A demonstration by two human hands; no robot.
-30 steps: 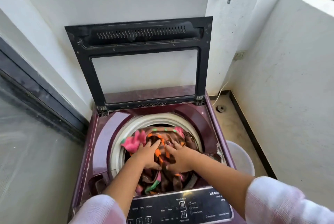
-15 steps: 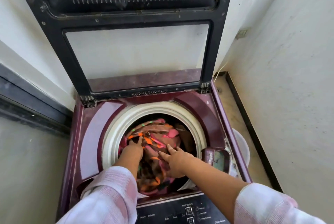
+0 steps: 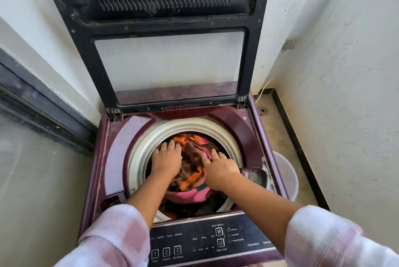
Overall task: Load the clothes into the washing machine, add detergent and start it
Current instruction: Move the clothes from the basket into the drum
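Observation:
A maroon top-loading washing machine (image 3: 114, 152) stands with its glass lid (image 3: 170, 42) raised against the wall. Inside the white-rimmed drum (image 3: 140, 148) lies a bundle of brown, orange and pink clothes (image 3: 192, 163). My left hand (image 3: 166, 159) lies palm down on the left of the clothes, fingers spread. On the right side of the pile my right hand (image 3: 218, 169) presses flat in the same way. Neither hand grips the fabric. The black control panel (image 3: 207, 243) with its buttons runs along the near edge.
A white bucket (image 3: 287, 176) sits on the floor to the right of the machine. White walls close in at the back and right. A dark sliding-door frame (image 3: 38, 111) runs along the left. A floor drain (image 3: 263, 110) lies behind the machine.
The clothes have sunk lower into the drum under both hands. My hands have shifted slightly apart on the pile, and the view has pulled back so the control panel shows more.

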